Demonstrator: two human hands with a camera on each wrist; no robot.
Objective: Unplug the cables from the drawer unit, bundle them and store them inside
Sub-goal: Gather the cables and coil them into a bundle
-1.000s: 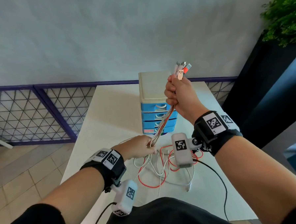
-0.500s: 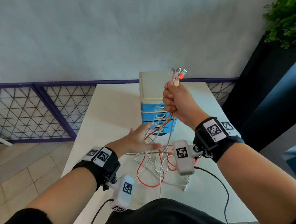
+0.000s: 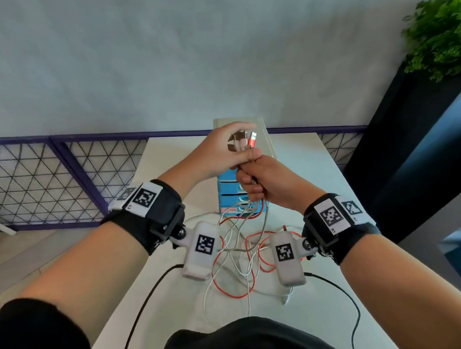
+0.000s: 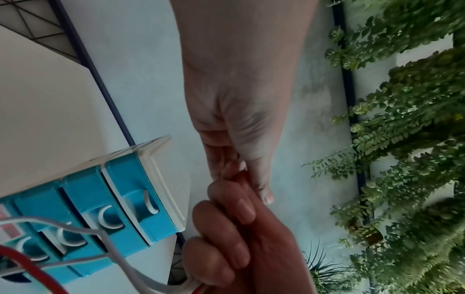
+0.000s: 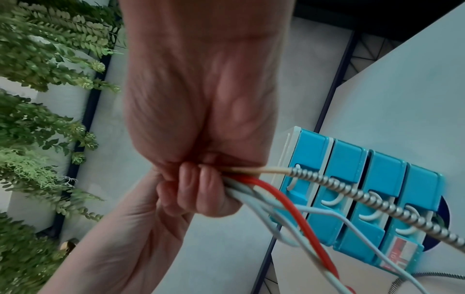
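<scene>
Cables (image 3: 250, 237) clamped in raised right hand (image 3: 262, 183); left hand (image 3: 217, 153) pinches their plug ends (image 3: 245, 144).

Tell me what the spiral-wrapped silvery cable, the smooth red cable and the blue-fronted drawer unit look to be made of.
Spiral-wrapped silvery cable: apparently a metal spring sheath, judging by its glinting coiled ridges.
Smooth red cable: probably rubber or soft plastic; matte, seamless, bending freely.
Blue-fronted drawer unit: likely moulded plastic, with glossy blue fronts, white curved pulls and a pale casing.
The right hand grips the cables.
</scene>
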